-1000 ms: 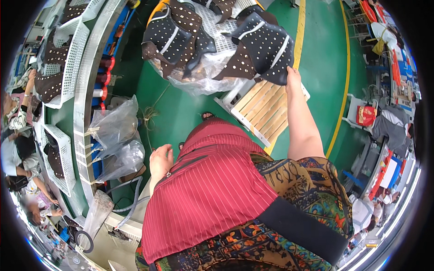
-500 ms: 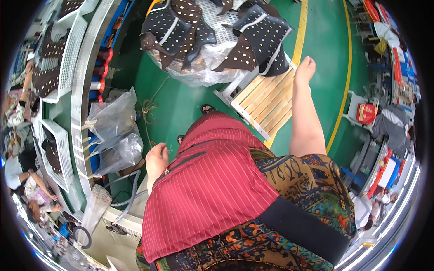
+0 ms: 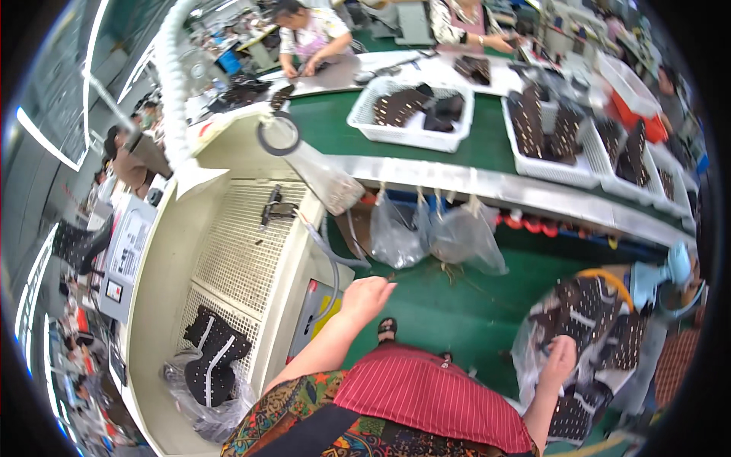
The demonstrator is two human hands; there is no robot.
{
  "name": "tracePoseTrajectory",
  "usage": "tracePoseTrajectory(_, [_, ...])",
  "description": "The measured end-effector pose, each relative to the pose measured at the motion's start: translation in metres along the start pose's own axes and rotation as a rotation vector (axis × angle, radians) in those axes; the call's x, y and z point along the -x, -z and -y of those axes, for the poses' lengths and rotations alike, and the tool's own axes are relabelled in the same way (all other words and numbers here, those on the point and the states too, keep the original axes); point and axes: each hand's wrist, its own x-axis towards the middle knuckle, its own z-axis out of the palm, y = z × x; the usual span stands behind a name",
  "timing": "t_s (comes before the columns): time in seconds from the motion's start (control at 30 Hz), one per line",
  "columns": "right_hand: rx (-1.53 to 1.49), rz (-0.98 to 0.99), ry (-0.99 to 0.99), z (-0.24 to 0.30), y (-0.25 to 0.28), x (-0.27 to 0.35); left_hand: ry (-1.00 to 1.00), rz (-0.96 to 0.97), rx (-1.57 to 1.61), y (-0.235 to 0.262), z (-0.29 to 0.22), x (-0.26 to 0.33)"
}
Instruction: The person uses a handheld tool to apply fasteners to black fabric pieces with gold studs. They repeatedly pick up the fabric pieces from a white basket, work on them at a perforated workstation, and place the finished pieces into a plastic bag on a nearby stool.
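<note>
My left hand is in the air beside the cream-coloured booth, its fingers curled in and nothing visible in them. My right hand hangs over a heap of dark dotted cut pieces in clear plastic, fingers loose and partly bent. It holds nothing I can see; whether it touches the heap I cannot tell. On the booth's grate lie black dotted pieces with pale strips, over crumpled clear plastic. Farther up that grate rests a small black spray-gun-like tool.
A green conveyor with a metal edge runs across, carrying white baskets of dotted pieces. Clear bags hang below it. A grey hose loops by the booth. A light-blue fan stands right. Co-workers sit beyond the conveyor.
My view has swung left, bringing the booth and conveyor before me and the heap to my right. My left hand's fingers have curled in; my right hand's have loosened.
</note>
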Motion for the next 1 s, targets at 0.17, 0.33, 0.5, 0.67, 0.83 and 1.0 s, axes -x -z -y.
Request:
tracePoseTrajectory(0.17, [-0.243, 0.405, 0.187, 0.092, -0.105, -0.028, 0.442, -0.423, -0.094, 0.073, 0.103, 0.047])
tracePoseTrajectory(0.33, [-0.166, 0.665, 0.421, 0.168, -0.19, -0.014, 0.606, -0.589, -0.187, 0.115, 0.196, 0.112])
tracePoseTrajectory(0.5, [-0.081, 0.846, 0.59, 0.209, -0.258, 0.004, 1.131, -0.353, -0.403, 0.142, 0.255, 0.2])
tracePoseTrajectory(0.67, [-0.116, 0.983, 0.652, 0.273, -0.322, 0.015, 1.531, -0.096, -0.114, 0.151, 0.264, 0.249])
tracePoseTrajectory(0.83, [-0.144, 1.173, 0.864, 0.329, -0.377, 0.026, 1.697, -0.098, -0.112, 0.159, 0.277, 0.232])
tracePoseTrajectory(1.0, [-0.161, 1.325, 1.008, 0.363, -0.415, 0.036, 1.662, -0.154, -0.148, 0.159, 0.29, 0.227])
